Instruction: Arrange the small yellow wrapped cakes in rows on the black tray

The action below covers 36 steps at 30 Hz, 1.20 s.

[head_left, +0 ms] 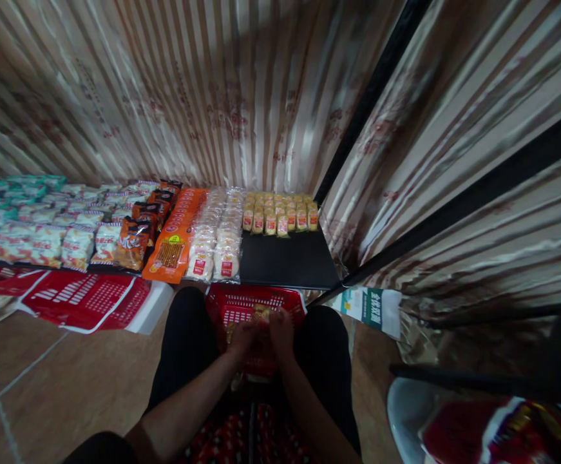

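Note:
My left hand [243,338] and my right hand [281,332] are close together over a red plastic basket [241,301] that sits between my knees. Both reach down into it, around small yellowish snack packets [261,315] lying in the basket. The fingers are dim and blurred, so I cannot tell what each hand grips. In front of the basket is a low black shelf [287,261] with rows of the same small yellow packets [280,214] at its back.
Left along the shelf lie clear bags of white cakes [215,241], an orange packet [174,238], dark orange bags [138,235] and white-red bags [43,241]. Red cartons [84,299] lie on the floor left. Striped curtains hang behind and right. A white stool [406,412] with a red bag stands right.

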### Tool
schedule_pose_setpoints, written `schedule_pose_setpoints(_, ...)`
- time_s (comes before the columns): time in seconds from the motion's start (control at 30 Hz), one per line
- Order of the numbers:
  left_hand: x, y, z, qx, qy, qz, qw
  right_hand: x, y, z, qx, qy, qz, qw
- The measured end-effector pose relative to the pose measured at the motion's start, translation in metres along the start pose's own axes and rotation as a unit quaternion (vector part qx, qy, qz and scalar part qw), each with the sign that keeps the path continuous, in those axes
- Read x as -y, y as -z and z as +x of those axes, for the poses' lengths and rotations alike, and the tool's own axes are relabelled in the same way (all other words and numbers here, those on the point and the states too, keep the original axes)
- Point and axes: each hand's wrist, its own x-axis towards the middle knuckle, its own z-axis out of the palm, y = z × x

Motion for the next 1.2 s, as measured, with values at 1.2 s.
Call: schedule_pose_setpoints(1.2, -0.073, -0.030, -0.026, -0.043, -0.074, -0.036, 0.996, 0.057, 0.038, -0.014, -0.024, 0.133, -0.011, 0.991)
